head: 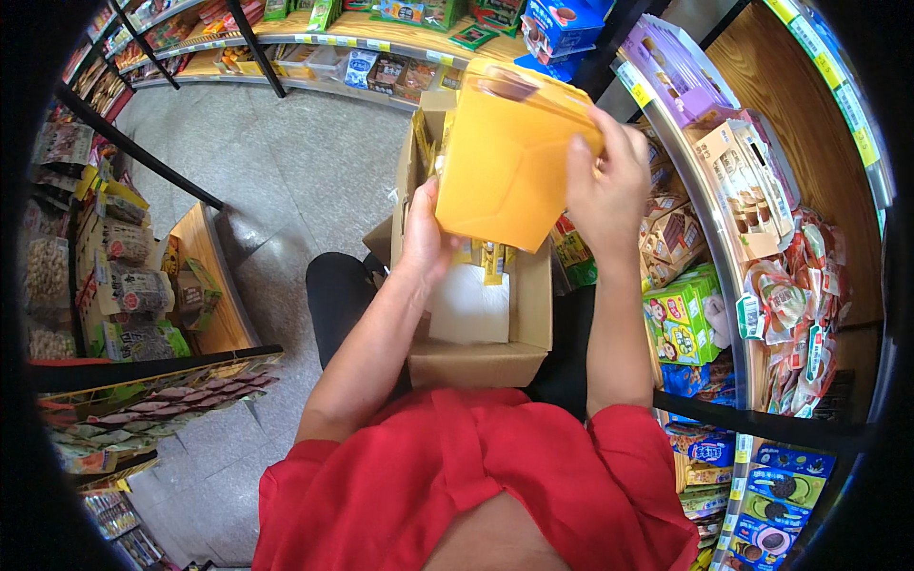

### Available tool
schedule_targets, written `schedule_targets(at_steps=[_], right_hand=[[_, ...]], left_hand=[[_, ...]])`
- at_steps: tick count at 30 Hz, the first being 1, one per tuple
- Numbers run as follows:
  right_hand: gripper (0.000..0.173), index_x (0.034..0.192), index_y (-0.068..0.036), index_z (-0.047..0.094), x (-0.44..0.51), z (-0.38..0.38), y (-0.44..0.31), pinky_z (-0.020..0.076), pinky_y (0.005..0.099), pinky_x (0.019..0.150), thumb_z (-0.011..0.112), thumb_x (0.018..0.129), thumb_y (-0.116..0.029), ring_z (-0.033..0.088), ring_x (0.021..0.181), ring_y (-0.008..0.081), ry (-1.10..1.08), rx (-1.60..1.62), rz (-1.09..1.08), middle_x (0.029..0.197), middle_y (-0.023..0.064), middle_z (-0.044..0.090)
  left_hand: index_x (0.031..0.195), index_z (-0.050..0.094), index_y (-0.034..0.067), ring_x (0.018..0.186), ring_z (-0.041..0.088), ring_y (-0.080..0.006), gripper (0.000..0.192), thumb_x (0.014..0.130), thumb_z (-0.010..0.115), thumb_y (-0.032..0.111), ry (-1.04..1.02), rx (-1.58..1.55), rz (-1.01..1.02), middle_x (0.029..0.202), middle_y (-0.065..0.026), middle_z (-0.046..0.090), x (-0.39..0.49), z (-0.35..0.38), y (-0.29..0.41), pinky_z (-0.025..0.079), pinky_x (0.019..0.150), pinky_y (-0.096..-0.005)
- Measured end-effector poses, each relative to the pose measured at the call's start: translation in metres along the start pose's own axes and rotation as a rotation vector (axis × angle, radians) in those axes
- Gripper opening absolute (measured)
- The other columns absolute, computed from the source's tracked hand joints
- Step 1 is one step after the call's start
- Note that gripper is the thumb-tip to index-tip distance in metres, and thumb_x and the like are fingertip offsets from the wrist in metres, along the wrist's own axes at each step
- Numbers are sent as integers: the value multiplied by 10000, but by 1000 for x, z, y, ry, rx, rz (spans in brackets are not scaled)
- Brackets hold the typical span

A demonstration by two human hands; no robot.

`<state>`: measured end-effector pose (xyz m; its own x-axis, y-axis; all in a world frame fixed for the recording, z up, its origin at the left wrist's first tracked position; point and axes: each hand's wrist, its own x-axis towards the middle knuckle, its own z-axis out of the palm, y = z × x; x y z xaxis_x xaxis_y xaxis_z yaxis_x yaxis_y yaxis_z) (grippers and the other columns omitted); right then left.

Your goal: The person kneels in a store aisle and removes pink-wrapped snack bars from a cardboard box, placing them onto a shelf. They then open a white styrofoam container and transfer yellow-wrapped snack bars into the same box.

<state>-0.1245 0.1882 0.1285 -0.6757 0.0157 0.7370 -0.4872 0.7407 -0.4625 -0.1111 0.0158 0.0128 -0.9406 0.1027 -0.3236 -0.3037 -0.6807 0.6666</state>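
A yellow carton (510, 164) is tilted in front of me above an open cardboard box (532, 314). My left hand (428, 232) grips the carton's lower left edge. At its right edge, my right hand (610, 189) has the thumb on the near face and the fingers curled around the side; this hand is slightly blurred. The cardboard box stands between my knees. Inside it, several slim yellow packets (494, 264) show beneath the carton, beside a flat white sheet or panel (471, 303). The carton hides much of the box's far part.
Close on my right, a curved shelf unit (707, 214) carries snack packs, with green boxes (682, 314) low down. A wooden display shelf (214, 278) with bagged goods stands to the left. Grey tiled floor (314, 157) lies between it and the box. More stocked shelves (343, 36) run across the back.
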Motion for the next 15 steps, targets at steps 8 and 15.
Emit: schedule_targets(at_steps=[8, 15], right_hand=[[420, 1225, 49, 367, -91, -56, 3, 418, 289, 833, 475, 830, -42, 511, 960, 174, -75, 634, 273, 1078, 133, 498], [457, 1244, 59, 404, -138, -59, 8, 381, 297, 942, 417, 912, -255, 516, 1059, 187, -125, 1048, 823, 1157, 129, 524]], left_hand=[[1312, 251, 56, 1048, 512, -200, 657, 739, 533, -96, -37, 332, 210, 1164, -153, 488, -59, -6, 21, 438, 880, -323], [1270, 290, 44, 1013, 486, -166, 551, 784, 528, -61, 36, 810, 594, 1096, -101, 458, -89, -27, 7, 416, 890, -310]])
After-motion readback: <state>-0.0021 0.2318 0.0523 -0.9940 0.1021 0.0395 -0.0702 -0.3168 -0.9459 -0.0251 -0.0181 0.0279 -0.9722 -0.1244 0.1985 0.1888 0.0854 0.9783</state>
